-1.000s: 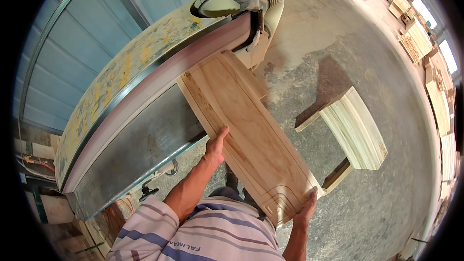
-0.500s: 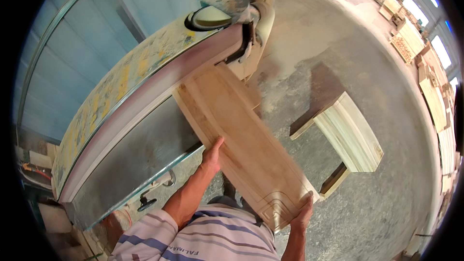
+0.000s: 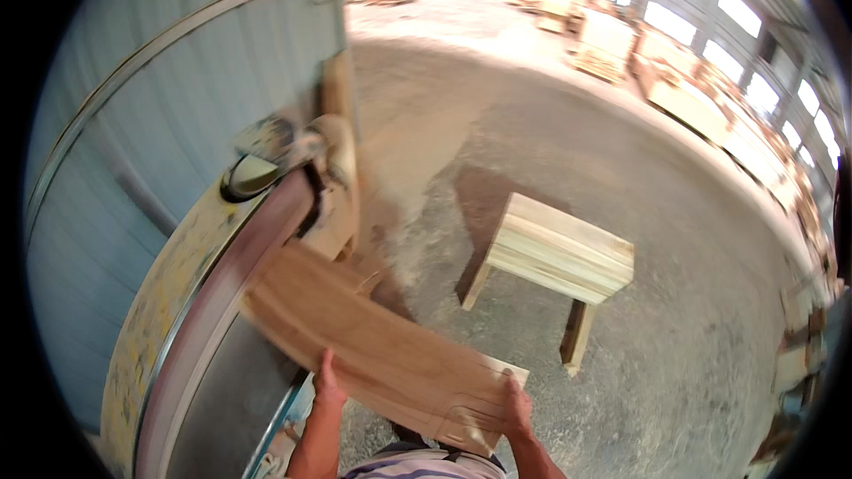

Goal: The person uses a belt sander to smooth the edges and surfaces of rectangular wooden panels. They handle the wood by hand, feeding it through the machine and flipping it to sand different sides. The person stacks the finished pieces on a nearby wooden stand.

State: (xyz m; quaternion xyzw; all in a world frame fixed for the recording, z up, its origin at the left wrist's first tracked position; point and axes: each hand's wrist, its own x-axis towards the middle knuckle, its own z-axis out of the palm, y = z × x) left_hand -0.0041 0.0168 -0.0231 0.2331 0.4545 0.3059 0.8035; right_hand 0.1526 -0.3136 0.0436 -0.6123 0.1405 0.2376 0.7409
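Note:
A long brown wooden panel [image 3: 382, 337] with nested lines cut into its near right end is held in front of me. My left hand [image 3: 328, 381] grips its near long edge, thumb on top and the other fingers hidden beneath. At the right end, my right hand [image 3: 517, 406] clasps the edge, thumb up. The panel's far left end lies over the grey metal table [image 3: 222, 390] of a belt sander, close to its pinkish upright belt [image 3: 213, 297]. Whether wood and belt touch, I cannot tell.
Pale boards [image 3: 559, 248] rest on low wooden supports [image 3: 577, 337] on the concrete floor to the right. A blue-grey metal wall [image 3: 115, 160] stands behind the sander's paint-flecked top [image 3: 164, 302]. Timber stacks [image 3: 674, 80] line the far side of the hall.
My view has swung up and to the right, so the sander, panel and pale boards appear lower and further left. Both hands keep their hold on the panel.

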